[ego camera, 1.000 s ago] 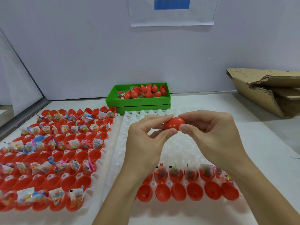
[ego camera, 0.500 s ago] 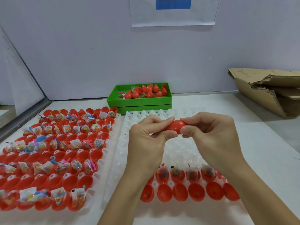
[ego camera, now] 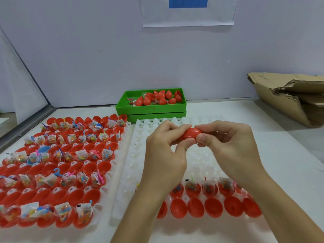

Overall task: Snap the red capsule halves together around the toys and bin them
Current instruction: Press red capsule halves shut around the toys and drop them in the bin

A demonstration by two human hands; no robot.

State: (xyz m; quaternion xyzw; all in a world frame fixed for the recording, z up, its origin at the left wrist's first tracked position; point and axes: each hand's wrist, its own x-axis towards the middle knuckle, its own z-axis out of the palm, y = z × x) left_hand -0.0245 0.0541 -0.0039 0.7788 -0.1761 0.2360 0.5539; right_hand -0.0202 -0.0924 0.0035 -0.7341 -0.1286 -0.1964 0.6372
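Two hands, left hand (ego camera: pixel 163 155), right hand (ego camera: pixel 233 146), pinching red capsule (ego camera: pixel 191 133)

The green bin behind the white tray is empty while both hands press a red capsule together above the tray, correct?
Not quite. The head view shows the green bin already holding red capsules. Otherwise right: left hand and right hand hold the red capsule above the white tray.

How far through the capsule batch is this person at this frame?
Done: several closed red capsules lie in the green plastic bin, and most of the white moulded tray in front is bare. In hand: the left hand and right hand pinch one red plastic capsule between them. Left: that tray's nearest two rows, plus the full left tray.
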